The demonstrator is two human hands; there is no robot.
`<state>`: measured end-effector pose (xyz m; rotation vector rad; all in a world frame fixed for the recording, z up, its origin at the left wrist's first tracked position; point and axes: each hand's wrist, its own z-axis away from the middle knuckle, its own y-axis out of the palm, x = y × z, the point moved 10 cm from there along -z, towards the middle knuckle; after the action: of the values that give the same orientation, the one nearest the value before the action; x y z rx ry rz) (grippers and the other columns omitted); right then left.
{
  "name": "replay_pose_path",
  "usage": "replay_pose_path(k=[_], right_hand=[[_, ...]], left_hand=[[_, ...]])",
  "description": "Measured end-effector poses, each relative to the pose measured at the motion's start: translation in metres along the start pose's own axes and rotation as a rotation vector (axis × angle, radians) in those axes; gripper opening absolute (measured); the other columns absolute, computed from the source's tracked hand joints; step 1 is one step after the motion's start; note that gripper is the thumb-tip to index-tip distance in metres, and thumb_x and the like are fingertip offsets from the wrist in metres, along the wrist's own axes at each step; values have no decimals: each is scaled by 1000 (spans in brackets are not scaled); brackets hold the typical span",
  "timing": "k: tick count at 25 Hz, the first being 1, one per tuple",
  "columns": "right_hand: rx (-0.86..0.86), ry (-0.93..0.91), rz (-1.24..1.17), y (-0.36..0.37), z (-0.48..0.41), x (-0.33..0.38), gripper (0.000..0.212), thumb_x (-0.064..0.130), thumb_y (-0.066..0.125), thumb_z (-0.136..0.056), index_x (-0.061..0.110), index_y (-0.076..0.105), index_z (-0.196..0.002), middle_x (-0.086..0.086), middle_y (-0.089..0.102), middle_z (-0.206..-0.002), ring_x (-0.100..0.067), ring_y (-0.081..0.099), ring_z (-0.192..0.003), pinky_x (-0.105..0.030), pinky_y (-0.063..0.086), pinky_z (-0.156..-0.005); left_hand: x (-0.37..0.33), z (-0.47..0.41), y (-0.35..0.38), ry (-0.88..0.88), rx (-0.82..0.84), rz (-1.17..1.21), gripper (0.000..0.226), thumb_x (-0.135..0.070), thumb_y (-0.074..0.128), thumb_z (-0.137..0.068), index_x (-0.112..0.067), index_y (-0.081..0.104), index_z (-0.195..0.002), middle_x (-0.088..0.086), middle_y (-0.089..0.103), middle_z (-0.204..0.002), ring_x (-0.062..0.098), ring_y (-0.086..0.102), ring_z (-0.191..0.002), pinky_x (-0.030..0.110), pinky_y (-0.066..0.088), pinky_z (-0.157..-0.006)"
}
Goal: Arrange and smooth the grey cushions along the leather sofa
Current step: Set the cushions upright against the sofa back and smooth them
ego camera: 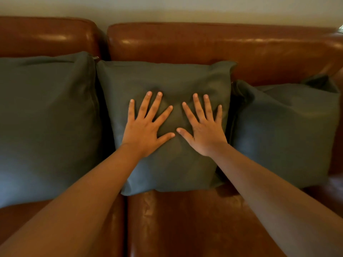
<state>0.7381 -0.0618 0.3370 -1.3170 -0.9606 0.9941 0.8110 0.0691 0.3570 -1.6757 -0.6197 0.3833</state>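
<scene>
Both hands lie flat with fingers spread on the front face of the middle square grey fabric cushion (167, 86), gripping nothing. The left hand (143, 129) and the right hand (204, 131) sit side by side, thumbs pointing inward and nearly touching, and the fabric dimples beneath the palms. This cushion leans upright against the backrest of the glossy brown leather sofa (213, 45), its lower edge resting on the seat just below the wrists. Out past the left hand stands a second large grey cushion (46, 117), touching the middle one along its edge. Beyond the right hand a third grey cushion (284, 130) slumps lower, its near corner pressed against the middle cushion.
</scene>
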Motion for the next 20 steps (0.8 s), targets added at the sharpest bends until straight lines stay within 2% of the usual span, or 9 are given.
replay_pose_path(k=[2, 4, 7, 9, 12, 14, 16, 18, 20], right_hand=[[-31, -39, -24, -10, 8, 3, 72, 68, 22, -95, 34, -1, -155, -1, -19, -163, -28, -22, -148, -64, -5, -115], [-89, -86, -26, -22, 24, 1, 66, 58, 31, -99, 32, 10, -156, -4, -7, -165, -30, -13, -150, -63, 1, -116], [-136, -83, -23, -30, 57, -34, 61, 48, 41, -99, 29, 24, -154, -6, 7, -165, -29, -2, -152, -61, 2, -116], [-154, -24, -10, -35, 79, -77, 58, 43, 47, -99, 27, 30, -152, -7, 11, -164, -29, 3, -152, -61, 2, -115], [-154, 72, 28, -47, 97, -150, 55, 38, 53, -97, 23, 37, -148, -10, 18, -162, -31, 9, -151, -65, 8, -114], [-167, 131, 29, -60, 98, -198, 52, 36, 52, -98, 22, 40, -146, -11, 21, -161, -31, 11, -150, -65, 9, -115], [-170, 152, 12, -69, 94, -231, 49, 42, 47, -99, 25, 40, -145, -11, 23, -160, -30, 11, -150, -63, 6, -116], [-129, 134, -17, -71, 82, -260, 56, 53, 40, -99, 26, 37, -147, -8, 25, -160, -27, 12, -150, -59, 3, -118], [-56, 87, -46, -68, 74, -284, 65, 65, 31, -96, 27, 33, -149, -4, 26, -160, -24, 12, -150, -58, 0, -119]], left_hand=[[0, 2, -3, 7, 17, 10, 78, -77, 17, -87, -35, 21, -153, 6, 2, -164, 30, 1, -150, 64, 5, -114], [0, 2, -2, -3, 55, 15, 80, -78, 17, -85, -36, 21, -152, 5, 2, -164, 30, 1, -150, 65, 6, -113], [-3, 3, -2, -47, 115, 38, 81, -78, 24, -81, -37, 23, -151, 5, 2, -164, 30, 0, -150, 67, 7, -112], [-8, 0, -6, -96, 149, 86, 82, -75, 41, -79, -35, 29, -149, 6, 3, -164, 31, -1, -150, 68, 6, -111], [-19, -8, -12, -233, 194, 164, 86, -59, 70, -69, -24, 40, -141, 13, 10, -161, 36, -1, -148, 66, 4, -113], [-29, -17, -19, -392, 146, 245, 79, -38, 77, -66, -15, 43, -133, 17, 14, -157, 39, 1, -148, 64, 4, -115], [-37, -25, -33, -545, 14, 375, 63, -17, 72, -66, -11, 45, -123, 18, 18, -154, 38, 4, -148, 64, 5, -116], [-66, -47, -50, -565, -124, 450, 54, -13, 66, -71, -12, 47, -122, 15, 21, -154, 35, 6, -148, 61, 4, -116], [-112, -81, -64, -501, -174, 476, 45, -19, 63, -79, -13, 49, -122, 12, 25, -154, 32, 9, -149, 58, 3, -116]])
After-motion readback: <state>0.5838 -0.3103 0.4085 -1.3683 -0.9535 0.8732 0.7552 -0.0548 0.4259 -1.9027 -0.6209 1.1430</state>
